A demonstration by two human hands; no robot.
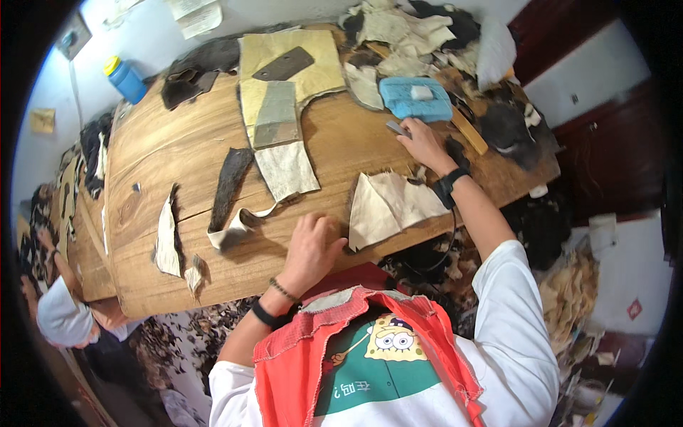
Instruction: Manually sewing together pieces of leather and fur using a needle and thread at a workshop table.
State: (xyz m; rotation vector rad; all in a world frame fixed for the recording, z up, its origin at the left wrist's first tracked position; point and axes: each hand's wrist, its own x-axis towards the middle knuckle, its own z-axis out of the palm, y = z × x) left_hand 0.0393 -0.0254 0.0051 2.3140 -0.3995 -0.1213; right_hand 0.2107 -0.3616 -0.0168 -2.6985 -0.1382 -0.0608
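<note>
My right hand (425, 147) is closed on a small flat grey metal piece (398, 129), perhaps a blade, just below a blue tray (398, 107) with a white block (422, 92) on it. My left hand (311, 249) is over the table's near edge, slightly blurred, its fingers loosely curved and thumb apart, with nothing seen in it. To its right lies a cream piece of hide (388, 206) with a dark furry edge. Beyond my left hand, a narrow furry strip (233, 178) lies beside a larger pale hide (288, 171), partly under flat grey-green templates (276, 114).
Yellow sheet (324, 64) carries a dark template (283, 64). Hide scraps (168, 238) lie at left; a heap of hides (405, 35) and a wooden stick (469, 134) are at right. A blue bottle (126, 82) stands far left. Another person (67, 309) works at the left.
</note>
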